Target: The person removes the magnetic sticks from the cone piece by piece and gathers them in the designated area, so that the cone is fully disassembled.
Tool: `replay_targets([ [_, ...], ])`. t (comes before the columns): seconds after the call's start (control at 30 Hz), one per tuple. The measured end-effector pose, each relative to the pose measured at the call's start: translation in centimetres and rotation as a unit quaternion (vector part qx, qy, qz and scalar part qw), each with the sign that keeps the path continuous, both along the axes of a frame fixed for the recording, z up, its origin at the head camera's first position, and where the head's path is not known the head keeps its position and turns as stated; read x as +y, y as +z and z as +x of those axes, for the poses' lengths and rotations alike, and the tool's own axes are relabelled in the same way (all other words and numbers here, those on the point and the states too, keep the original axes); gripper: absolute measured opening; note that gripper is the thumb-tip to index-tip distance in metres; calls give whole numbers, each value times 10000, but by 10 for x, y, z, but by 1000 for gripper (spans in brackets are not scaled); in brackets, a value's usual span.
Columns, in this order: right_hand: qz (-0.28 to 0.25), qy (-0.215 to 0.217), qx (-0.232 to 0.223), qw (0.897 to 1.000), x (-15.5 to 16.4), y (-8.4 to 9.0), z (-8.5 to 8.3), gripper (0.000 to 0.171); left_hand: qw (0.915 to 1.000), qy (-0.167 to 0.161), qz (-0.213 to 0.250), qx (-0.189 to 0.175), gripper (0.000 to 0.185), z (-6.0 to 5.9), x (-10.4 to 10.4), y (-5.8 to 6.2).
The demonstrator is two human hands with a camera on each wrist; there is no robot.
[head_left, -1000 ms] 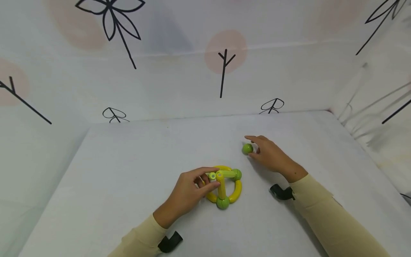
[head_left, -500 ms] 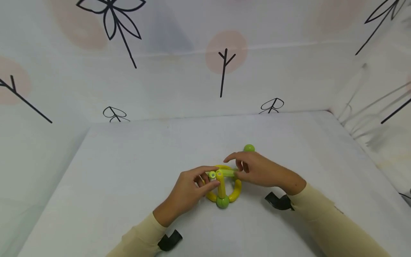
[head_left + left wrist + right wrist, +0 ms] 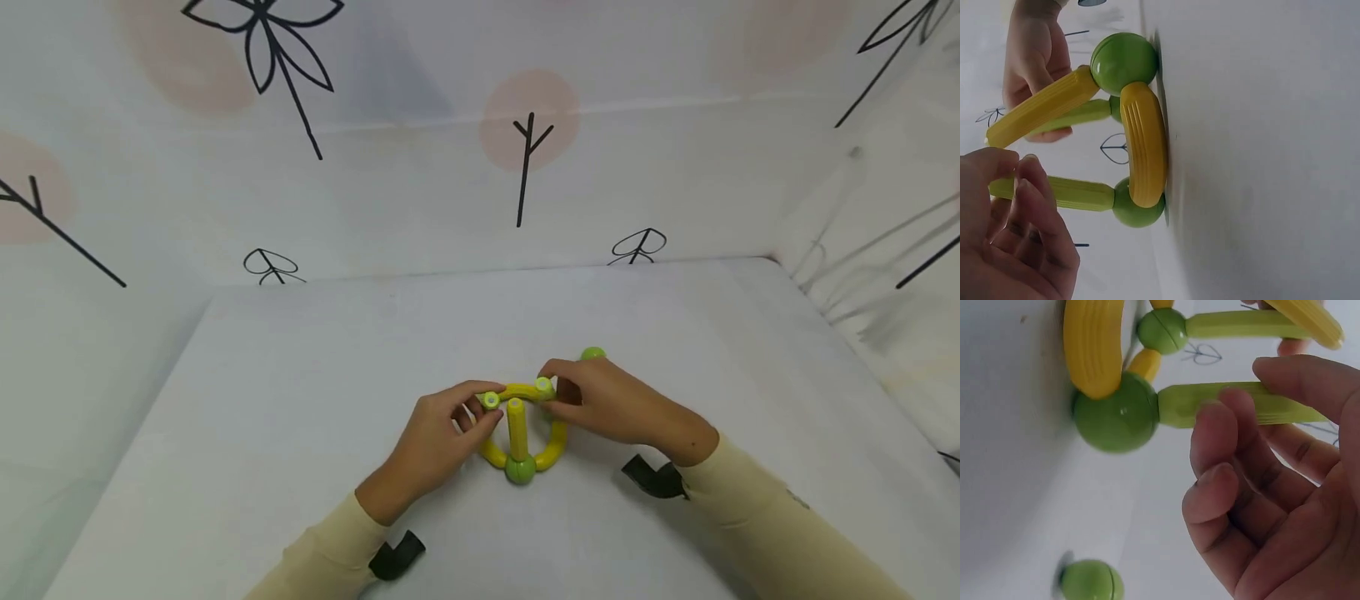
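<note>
A ring of yellow curved sticks (image 3: 552, 450) joined by green balls (image 3: 1124, 64) lies on the white table. Three straight rods rise from the balls. My left hand (image 3: 442, 429) pinches the upper part of one green rod (image 3: 1082, 192) at the ring's left side. On the right, the fingers of my right hand (image 3: 600, 404) hold a second green rod (image 3: 1182, 403) near its top. Between both hands a yellow rod (image 3: 517, 429) stands on the near ball, slightly tilted, its top end free. The three rod tops are apart from one another.
A loose green ball (image 3: 593, 353) rests on the table just behind my right hand, partly hidden by it; the right wrist view shows this loose ball (image 3: 1092, 579) too. A white printed cloth wall (image 3: 420, 200) stands behind the table (image 3: 300, 375).
My right hand has left the loose ball and taken hold of the right green rod. That rod, formerly leaning to the yellow rod's top, now stands more upright. The loose ball has shifted slightly right.
</note>
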State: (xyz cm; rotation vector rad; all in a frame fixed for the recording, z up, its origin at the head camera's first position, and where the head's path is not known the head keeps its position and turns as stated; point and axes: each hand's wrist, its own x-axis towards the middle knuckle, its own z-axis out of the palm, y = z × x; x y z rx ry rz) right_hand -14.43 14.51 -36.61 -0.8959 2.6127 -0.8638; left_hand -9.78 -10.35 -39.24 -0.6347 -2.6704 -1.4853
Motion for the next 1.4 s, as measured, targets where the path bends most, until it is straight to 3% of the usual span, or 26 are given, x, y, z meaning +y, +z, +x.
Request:
replay_targets([
  [0.3, -347, -358, -80, 9987, 38, -6, -5, 14, 9992, 342, -63, 220, 27, -6, -6, -2],
  [0.67, -39, -478, -405, 9980, 56, -19, -21, 10, 9985, 520, -137, 98, 28, -5, -8, -3],
  [1.0, -41, -282, -144, 9995, 64, -28, -27, 14, 9985, 480, -267, -15, 26, -7, -7, -3],
  [1.27, -34, -311, -41, 9995, 68, -35, -29, 15, 9969, 707, -343, -73, 26, -11, -12, -5],
  [1.4, -3, -316, 23, 9995, 70, -37, -30, 15, 9955, 781, -386, -367, 26, -18, -20, -6],
])
